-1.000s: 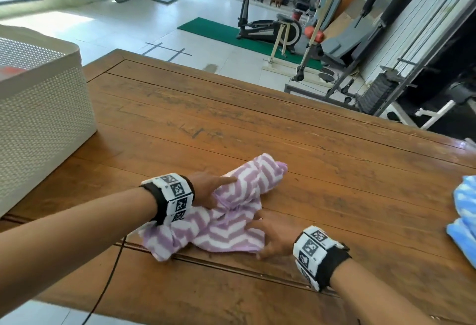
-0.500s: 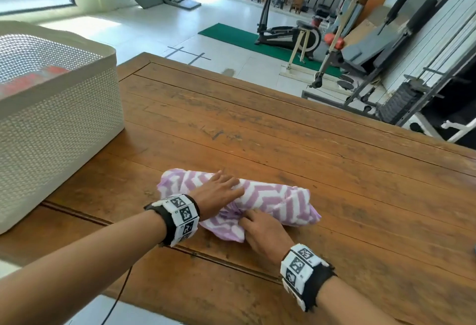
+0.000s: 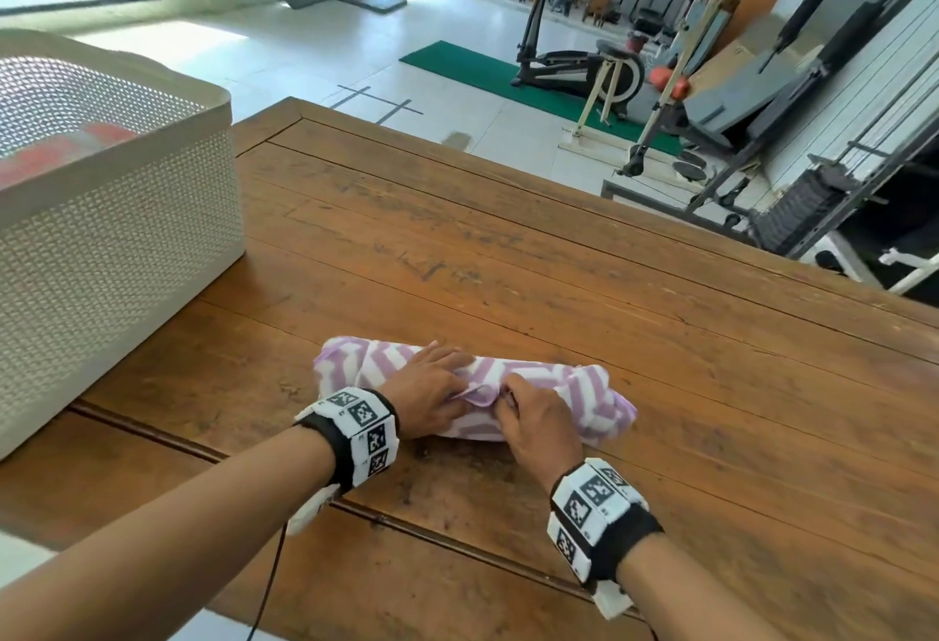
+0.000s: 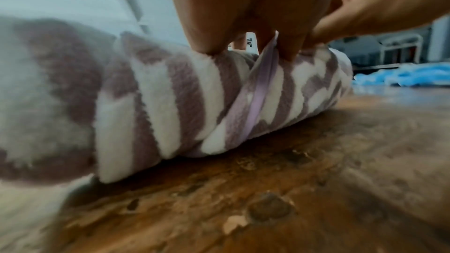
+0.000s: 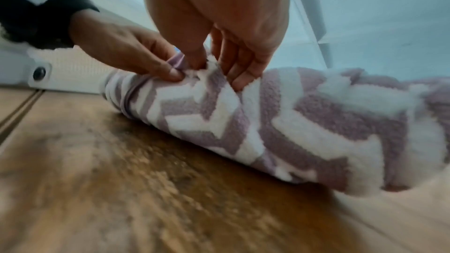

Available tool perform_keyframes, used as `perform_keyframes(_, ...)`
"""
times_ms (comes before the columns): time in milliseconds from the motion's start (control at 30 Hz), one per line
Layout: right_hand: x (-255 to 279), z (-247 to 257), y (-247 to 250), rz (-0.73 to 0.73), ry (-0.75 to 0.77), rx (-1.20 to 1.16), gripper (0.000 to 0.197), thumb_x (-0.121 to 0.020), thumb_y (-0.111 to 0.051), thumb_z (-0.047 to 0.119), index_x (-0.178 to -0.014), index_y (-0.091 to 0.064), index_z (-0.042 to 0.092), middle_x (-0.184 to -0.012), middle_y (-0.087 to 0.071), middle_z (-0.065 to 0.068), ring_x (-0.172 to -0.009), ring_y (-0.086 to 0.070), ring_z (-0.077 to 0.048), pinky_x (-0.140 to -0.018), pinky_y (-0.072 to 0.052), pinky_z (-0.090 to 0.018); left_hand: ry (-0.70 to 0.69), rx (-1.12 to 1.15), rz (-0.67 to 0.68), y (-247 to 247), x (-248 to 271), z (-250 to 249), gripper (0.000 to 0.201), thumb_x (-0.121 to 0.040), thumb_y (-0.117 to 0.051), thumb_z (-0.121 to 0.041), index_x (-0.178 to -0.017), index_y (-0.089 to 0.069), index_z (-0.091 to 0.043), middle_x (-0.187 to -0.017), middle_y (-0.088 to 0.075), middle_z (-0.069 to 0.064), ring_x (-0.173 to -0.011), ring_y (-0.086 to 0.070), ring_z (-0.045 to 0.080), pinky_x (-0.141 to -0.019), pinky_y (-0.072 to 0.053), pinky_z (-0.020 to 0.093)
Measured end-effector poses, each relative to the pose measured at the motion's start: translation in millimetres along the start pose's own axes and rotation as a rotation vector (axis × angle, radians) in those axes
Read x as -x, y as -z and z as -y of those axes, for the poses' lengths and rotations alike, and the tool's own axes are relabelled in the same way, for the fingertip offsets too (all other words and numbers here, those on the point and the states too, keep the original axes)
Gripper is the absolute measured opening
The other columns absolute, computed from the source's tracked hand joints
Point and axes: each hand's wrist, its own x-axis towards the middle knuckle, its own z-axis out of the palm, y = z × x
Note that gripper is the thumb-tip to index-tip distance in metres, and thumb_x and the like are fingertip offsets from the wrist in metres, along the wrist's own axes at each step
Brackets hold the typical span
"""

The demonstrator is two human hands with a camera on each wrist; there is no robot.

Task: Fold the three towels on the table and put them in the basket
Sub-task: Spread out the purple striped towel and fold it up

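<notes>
- Lower centre of the head view: we find the purple-and-white chevron towel (image 3: 574,389) lying on the wooden table (image 3: 635,294) as a bunched roll, its long axis running left to right across the frame.
- We see the left hand (image 3: 429,394) placed on the left-middle part of the roll. In the left wrist view its fingertips (image 4: 209,45) dig into the pile, and a satin-edged hem of the towel stands up between the fingers. In the right wrist view the thumb and fingers of this hand close on that fold, so we report the left hand as pinching the towel.
- We see the right hand (image 3: 538,424) just right of the left, the two nearly touching at the middle of the roll. In the right wrist view its thumb and fingers (image 5: 239,76) curl down into the fabric and nip a tuft of it; we report this hand as gripping the towel too.
- Left edge of the head view: we note the white perforated basket (image 3: 127,254) standing on the table, well apart from the towel. Something red (image 3: 61,157) shows through its mesh wall; we cannot tell what it is.
- Right edge of the left wrist view: we note a blue cloth (image 4: 404,76) lying on the table beyond the end of the roll.
- Upper part of the head view: we see exercise machines (image 3: 574,61) and a green mat (image 3: 488,76) on the tiled floor.
</notes>
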Motion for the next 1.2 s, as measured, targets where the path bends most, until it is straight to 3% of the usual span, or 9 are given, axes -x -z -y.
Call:
perform_keyframes(133,-2,-7,1,-0.112,0.143,0.026,0.015,-0.094,-0.053,0.020,-0.107,-0.045,0.016,-0.085,-0.062,-0.009,-0.064,-0.061,-0.029,-0.052,-0.050,-0.041,0.047,0.094,0.021,2,-8,7,0.044,-0.102,-0.035,-0.034,-0.118,-0.064,-0.006,-0.147,-0.040,0.004,-0.136,-0.030,0.021,-0.112,-0.012,0.028)
perform_keyframes(233,-2,-17,-5,-0.157,0.338,0.227,0.020,-0.089,-0.054,0.020,-0.109,-0.052,0.016,-0.090,-0.058,-0.006,-0.065,-0.059,-0.024,-0.049,-0.051,-0.035,0.106,0.138,0.064,2,-17,10,0.050,-0.098,-0.033,-0.038,-0.111,-0.067,-0.004,-0.145,-0.042,0.002,-0.133,-0.034,0.020,-0.108,-0.018,0.027)
perform_keyframes(300,0,-25,-10,-0.125,0.422,0.360,0.028,-0.087,-0.052,0.033,-0.106,-0.059,0.015,-0.092,-0.060,-0.004,-0.074,-0.059,-0.021,-0.059,-0.052,-0.032,0.135,0.228,0.054,3,-20,12,0.052,-0.086,-0.038,-0.041,-0.086,-0.070,0.000,-0.137,-0.051,0.005,-0.127,-0.043,0.018,-0.101,-0.027,0.024)
perform_keyframes(400,2,-34,-15,-0.086,0.460,0.400,0.022,-0.083,-0.053,0.033,-0.097,-0.060,0.017,-0.084,-0.061,-0.002,-0.072,-0.058,-0.020,-0.064,-0.049,-0.030,0.143,0.315,0.007,3,-21,16,0.040,-0.081,-0.058,-0.033,-0.051,-0.046,-0.009,-0.122,-0.062,0.014,-0.113,-0.055,0.017,-0.079,-0.035,0.021)
perform_keyframes(567,-10,-30,-19,-0.104,0.476,0.383,0.022,-0.088,-0.043,0.026,-0.076,-0.061,0.021,-0.071,-0.059,0.003,-0.062,-0.053,-0.016,-0.062,-0.042,-0.029,0.115,0.282,0.009,9,-20,15,0.046,-0.081,-0.054,-0.044,-0.063,-0.056,-0.001,-0.135,-0.054,0.011,-0.114,-0.053,0.022,-0.086,-0.036,0.023)
perform_keyframes(667,-13,-28,-21,-0.078,0.467,0.421,0.024,-0.086,-0.042,0.027,-0.072,-0.061,0.022,-0.072,-0.059,0.003,-0.064,-0.052,-0.017,-0.067,-0.034,-0.028,0.103,0.292,0.009,8,-20,16,0.035,-0.087,-0.063,-0.025,-0.070,-0.063,0.005,-0.138,-0.051,0.010,-0.120,-0.049,0.019,-0.091,-0.033,0.021)
perform_keyframes(800,5,-34,-27,0.027,0.454,0.421,0.017,-0.080,-0.049,0.026,-0.068,-0.061,0.024,-0.077,-0.058,0.004,-0.069,-0.054,-0.015,-0.072,-0.034,-0.030,0.119,0.320,-0.010,8,-24,20,0.030,-0.088,-0.060,-0.016,-0.067,-0.067,0.005,-0.136,-0.054,0.006,-0.103,-0.045,0.000,-0.079,-0.027,0.013)
perform_keyframes(1000,-14,-22,-18,0.042,0.335,0.277,0.014,-0.083,-0.051,0.016,-0.070,-0.050,0.022,-0.061,-0.058,0.002,-0.050,-0.054,-0.019,-0.054,-0.044,-0.028,0.070,0.224,0.044,10,-16,15,0.038,-0.083,-0.064,-0.049,-0.075,-0.071,-0.013,-0.145,-0.042,0.003,-0.132,-0.036,0.018,-0.102,-0.026,0.026)
perform_keyframes(1200,-6,-25,-12,0.040,0.429,0.342,0.021,-0.089,-0.042,0.032,-0.079,-0.058,0.024,-0.068,-0.061,0.007,-0.057,-0.057,-0.013,-0.058,-0.045,-0.026,0.074,0.137,0.108,9,-19,15,0.029,-0.089,-0.060,-0.042,-0.083,-0.070,-0.015,-0.151,-0.032,0.000,-0.140,-0.022,0.019,-0.110,-0.015,0.030)
